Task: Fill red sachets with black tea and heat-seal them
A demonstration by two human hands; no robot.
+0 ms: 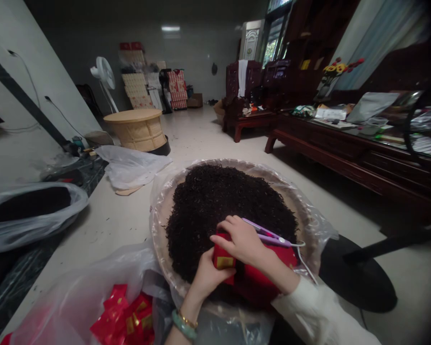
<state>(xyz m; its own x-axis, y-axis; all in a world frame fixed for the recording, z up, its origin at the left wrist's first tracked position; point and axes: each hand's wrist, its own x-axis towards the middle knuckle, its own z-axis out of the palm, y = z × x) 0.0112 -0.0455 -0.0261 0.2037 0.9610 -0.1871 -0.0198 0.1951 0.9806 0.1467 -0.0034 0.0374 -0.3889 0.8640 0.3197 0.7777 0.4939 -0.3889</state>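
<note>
My left hand (207, 277), with a jade bangle and a gold bracelet at the wrist, grips a small red packet (222, 254) with a gold patch from the near side. From the right, my right hand (244, 241) is closed over the top of the same packet. Below and right of it lies a larger red surface (262, 275), partly hidden by my right arm. A purple hair-straightener-like clamp (273, 239) with a white cord rests there, just beyond my right hand. Dark, twisted dry tea leaves (226, 201) are heaped in a round, plastic-lined basket (160, 239) under my hands.
Several red packets (124, 314) fill a clear plastic bag (75, 287) at lower left. Another plastic-lined container (81, 199) holds dark material. A black round stand base (359, 278) stands right of the basket. Beyond are a woven drum-shaped table (136, 127) and a dark wooden table (330, 153).
</note>
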